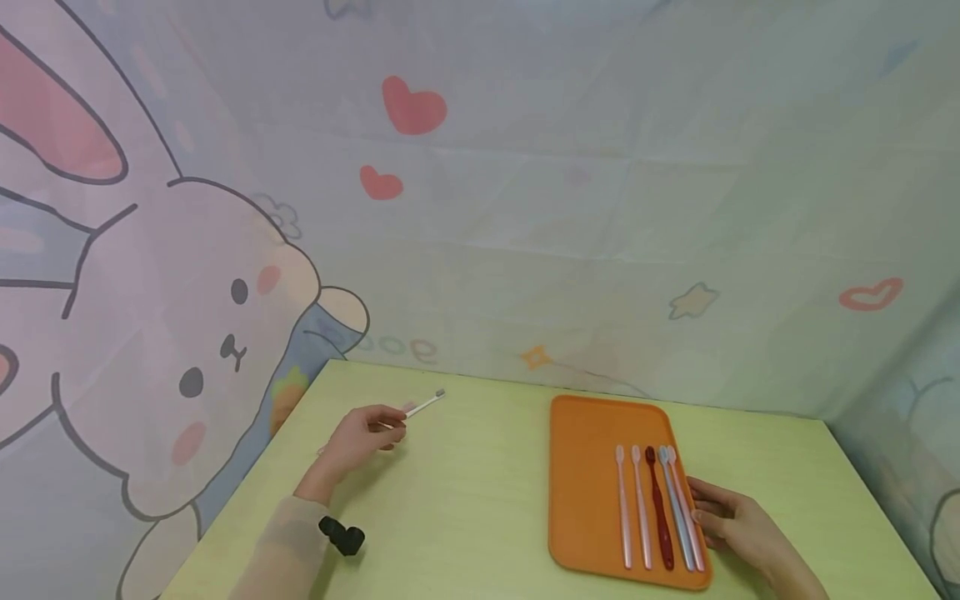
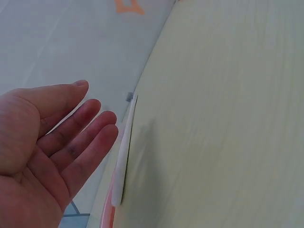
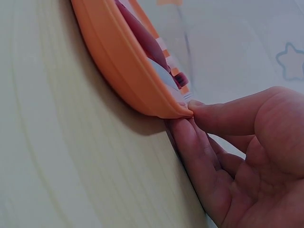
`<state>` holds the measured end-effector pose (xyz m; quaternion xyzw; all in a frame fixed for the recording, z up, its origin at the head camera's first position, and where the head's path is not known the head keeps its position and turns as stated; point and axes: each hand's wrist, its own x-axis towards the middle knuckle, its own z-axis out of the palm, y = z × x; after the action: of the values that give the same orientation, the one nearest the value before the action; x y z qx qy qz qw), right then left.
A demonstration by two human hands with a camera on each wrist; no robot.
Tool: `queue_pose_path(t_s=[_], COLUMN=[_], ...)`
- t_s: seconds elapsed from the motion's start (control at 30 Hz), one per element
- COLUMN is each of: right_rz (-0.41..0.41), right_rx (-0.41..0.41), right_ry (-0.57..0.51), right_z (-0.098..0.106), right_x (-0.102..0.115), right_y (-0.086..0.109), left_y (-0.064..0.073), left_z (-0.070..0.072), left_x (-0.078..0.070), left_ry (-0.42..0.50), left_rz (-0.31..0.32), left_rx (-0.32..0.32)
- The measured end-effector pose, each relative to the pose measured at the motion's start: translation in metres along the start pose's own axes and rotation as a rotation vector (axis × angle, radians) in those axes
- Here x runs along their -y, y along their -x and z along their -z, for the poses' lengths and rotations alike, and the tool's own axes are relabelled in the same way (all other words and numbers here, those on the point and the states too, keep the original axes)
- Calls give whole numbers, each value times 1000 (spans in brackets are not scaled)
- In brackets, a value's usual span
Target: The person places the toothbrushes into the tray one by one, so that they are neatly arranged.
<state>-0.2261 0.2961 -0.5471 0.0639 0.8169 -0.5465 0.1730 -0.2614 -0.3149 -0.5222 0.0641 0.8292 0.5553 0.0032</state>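
Note:
My left hand (image 1: 362, 439) hovers over the table's left side, its fingers loosely extended and apart from the brushes in the left wrist view. Just beyond the fingertips lies a white toothbrush (image 2: 123, 161) with a grey head. Beside it is a pink toothbrush (image 2: 108, 211), mostly hidden by the hand in the head view. On the right, my right hand (image 1: 738, 523) pinches the rim of an orange tray (image 1: 585, 492) between thumb and fingers. Several toothbrushes lie side by side on the tray, including a dark red toothbrush (image 1: 660, 517) and a light blue toothbrush (image 1: 678, 517).
The pale yellow-green table (image 1: 480, 492) extends between the left hand and the tray. A cloth backdrop (image 1: 525, 250) with a printed rabbit and hearts stands along its back edge. A black device (image 1: 342, 536) sits at the left wrist.

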Motion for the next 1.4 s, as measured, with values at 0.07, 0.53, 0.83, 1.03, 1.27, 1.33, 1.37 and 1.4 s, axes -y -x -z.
queue_pose_path(t_s=[0.07, 0.53, 0.83, 1.03, 1.27, 1.33, 1.37, 1.4], right_rz=[-5, 0, -1, 2, 12, 13, 11, 10], right_rx=[-2, -11, -22, -22, -21, -20, -20, -20], right_ry=[1, 4, 6, 1, 7, 5, 4, 3], right_z=[0, 0, -1, 0, 0, 0, 0, 0], right_x=[0, -3, -1, -2, -3, -3, -3, -3], right_y=[-1, -3, -2, -2, -2, -2, -3, -3], left_y=[-2, -3, -2, -6, -10, -11, -11, -11], left_z=[7, 43, 58, 62, 65, 65, 65, 65], left_x=[3, 12, 14, 18, 27, 29, 29, 30], left_ry=[-19, -156, -179, -192, -223, -231, -235, -239], left_rz=[9, -3, 18, 28, 39, 35, 34, 34], left_rx=[-11, -60, -71, -71, -68, -68, -67, -67])
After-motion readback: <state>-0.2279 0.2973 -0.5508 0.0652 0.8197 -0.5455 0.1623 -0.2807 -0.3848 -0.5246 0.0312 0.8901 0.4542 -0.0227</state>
